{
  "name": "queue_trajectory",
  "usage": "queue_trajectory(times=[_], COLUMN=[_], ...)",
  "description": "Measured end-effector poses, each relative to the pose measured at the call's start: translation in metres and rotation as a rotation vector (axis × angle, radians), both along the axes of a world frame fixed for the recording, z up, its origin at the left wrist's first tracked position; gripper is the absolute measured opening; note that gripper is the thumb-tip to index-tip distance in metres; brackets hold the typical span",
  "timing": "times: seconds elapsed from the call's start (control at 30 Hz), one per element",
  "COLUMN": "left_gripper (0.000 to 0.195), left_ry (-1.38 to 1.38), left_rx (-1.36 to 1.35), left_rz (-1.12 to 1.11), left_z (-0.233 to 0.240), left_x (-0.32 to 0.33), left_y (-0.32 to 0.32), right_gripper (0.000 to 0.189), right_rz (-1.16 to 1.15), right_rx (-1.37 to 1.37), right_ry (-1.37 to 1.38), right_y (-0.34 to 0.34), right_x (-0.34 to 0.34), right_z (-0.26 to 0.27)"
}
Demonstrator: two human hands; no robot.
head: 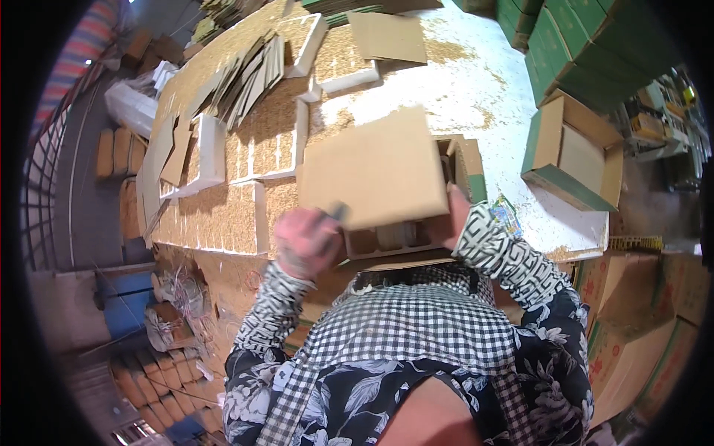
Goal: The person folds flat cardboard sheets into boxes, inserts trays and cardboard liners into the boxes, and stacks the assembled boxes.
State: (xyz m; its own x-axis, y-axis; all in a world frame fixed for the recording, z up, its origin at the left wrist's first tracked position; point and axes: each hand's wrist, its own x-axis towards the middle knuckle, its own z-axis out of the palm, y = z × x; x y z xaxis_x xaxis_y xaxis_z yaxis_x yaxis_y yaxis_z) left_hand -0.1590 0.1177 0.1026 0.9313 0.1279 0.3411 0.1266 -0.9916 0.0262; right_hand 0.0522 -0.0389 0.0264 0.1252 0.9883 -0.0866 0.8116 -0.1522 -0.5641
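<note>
A flat brown cardboard sheet (374,167), blurred, is tilted over an open cardboard box (474,161) at the table's front edge. At the sheet's right edge is my right hand (454,217), its fingers partly hidden beneath the sheet, which it appears to grip. My left hand (309,242) is curled and blurred by the sheet's lower left corner. A small dark object (339,212) shows at its fingertips; I cannot tell what it is. Below the sheet, a pale divided insert (390,248) is partly visible inside the box.
White foam trays (211,156) and tan granules cover the table's left side, with loose cardboard pieces (256,78) on top. An open green-and-brown box (574,150) stands at the right. Green cartons (580,50) are stacked behind it. More cartons (630,334) stand at my right.
</note>
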Motion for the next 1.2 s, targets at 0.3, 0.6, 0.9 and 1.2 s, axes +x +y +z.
queue_trajectory(times=[0.3,0.6,0.9,1.2], left_gripper=[0.030,0.065,0.088,0.057], left_ry=[0.773,0.175,0.232,-0.046], left_rx=[-0.577,-0.998,-0.736,-1.651], left_rz=[-0.225,0.108,0.487,0.316], left_z=[-0.078,-0.022,-0.181,-0.138], left_x=[0.018,-0.041,-0.030,0.010], left_y=[-0.007,0.042,0.025,0.025], right_gripper=[0.023,0.029,0.053,0.078], right_rz=[-0.178,-0.490,-0.711,-0.760], right_rx=[0.390,0.293,0.591,0.281], right_ry=[-0.106,0.974,0.206,0.878], right_y=[0.011,-0.045,-0.006,-0.046], right_x=[-0.016,0.026,0.007,0.006], right_z=[0.040,0.016,-0.042,-0.074])
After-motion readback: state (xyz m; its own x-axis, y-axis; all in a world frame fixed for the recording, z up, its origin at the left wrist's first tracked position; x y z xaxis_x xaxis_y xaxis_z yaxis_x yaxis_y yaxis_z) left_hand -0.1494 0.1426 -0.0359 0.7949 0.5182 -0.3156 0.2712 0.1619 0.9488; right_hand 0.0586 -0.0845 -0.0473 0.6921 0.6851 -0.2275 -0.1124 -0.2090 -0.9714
